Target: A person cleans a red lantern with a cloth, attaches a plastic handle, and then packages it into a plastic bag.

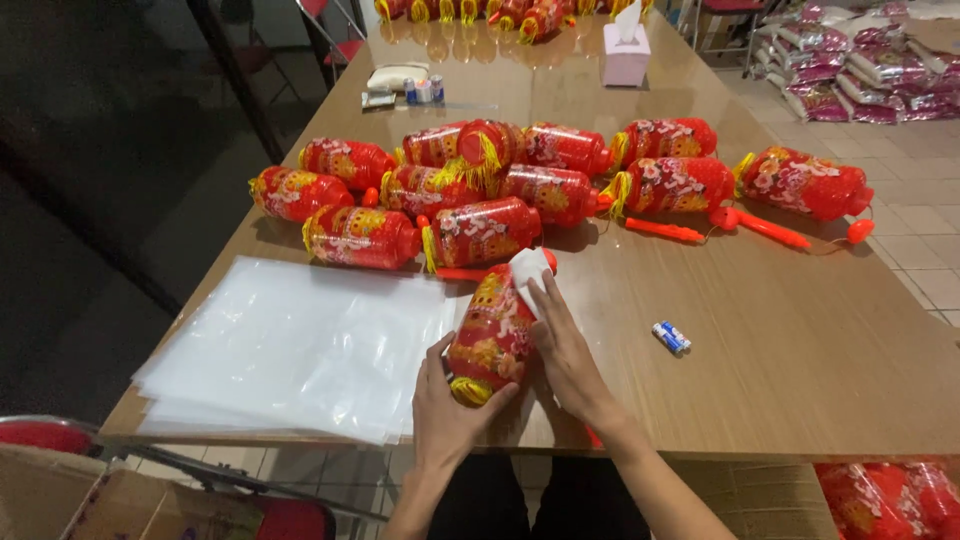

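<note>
A red and gold lantern (492,330) with a yellow tassel lies lengthwise near the table's front edge. My left hand (447,400) grips its near end from below. My right hand (565,345) rests along its right side, fingers pressing a white tissue (528,268) against its far end. To the left lies a stack of clear plastic bags (290,345).
Several more red lanterns (520,185) with orange handles crowd the middle of the brown table (780,370). A pair of small batteries (671,337) lies to the right. A pink tissue box (626,52) stands far back. Packed lanterns (850,70) sit on the floor.
</note>
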